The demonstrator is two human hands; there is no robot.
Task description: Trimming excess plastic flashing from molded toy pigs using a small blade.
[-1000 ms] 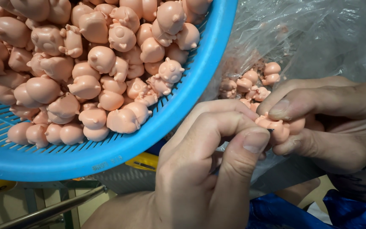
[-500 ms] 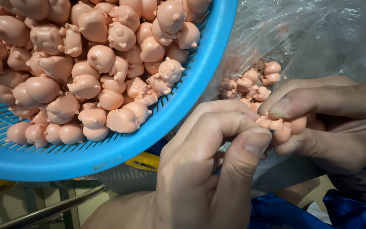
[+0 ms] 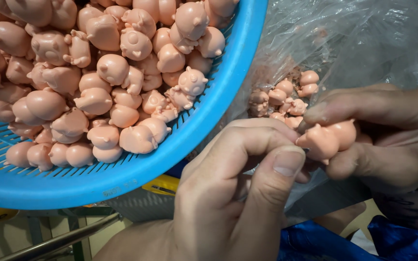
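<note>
My right hand (image 3: 383,135) pinches a small pink pig figure (image 3: 327,140) at its fingertips; my left hand (image 3: 238,193), fingers curled shut, works at its end (trimming, I judge). Next calls for a steady grip. The blue basket (image 3: 218,121) holds many pigs, the clear bag (image 3: 354,43) a few.

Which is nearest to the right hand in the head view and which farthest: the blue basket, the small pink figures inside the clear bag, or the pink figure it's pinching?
Measured from the right hand:
1. Pink figure, pinched in its fingers, touching.
2. Small pink figures in the clear bag, just up and left of the fingertips.
3. Blue basket, farther left, piled with pink figures.
</note>
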